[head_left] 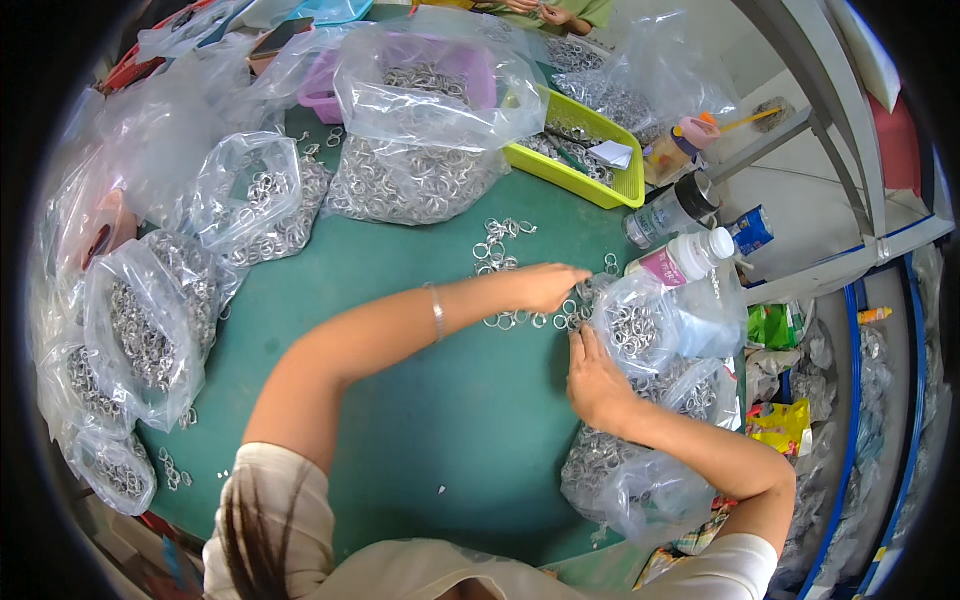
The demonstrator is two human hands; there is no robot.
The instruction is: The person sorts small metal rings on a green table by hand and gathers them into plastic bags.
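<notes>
My left hand (pixel 552 288) reaches across to the right, fingers curled and pressed together beside the mouth of a clear plastic bag (pixel 675 328) of small silver rings. What those fingers hold, if anything, is hidden. Just below, my right hand (pixel 598 382) rests against the bag's left side, fingers stretched toward some loose metal rings (pixel 572 312) on the green table (pixel 450 410). More loose rings (pixel 495 250) lie beyond my left wrist, which wears a bracelet (pixel 436 312). Another bag of rings (pixel 600 462) sits nearer me, under my right forearm.
Filled ring bags (pixel 150 330) crowd the table's left side. At the back are a large ring bag (pixel 410 180), a purple basket (pixel 318 85) and a green basket (pixel 570 178). A white bottle (pixel 690 258) and a clear bottle (pixel 668 212) stand right. Another person's hands (pixel 550 14) show far off.
</notes>
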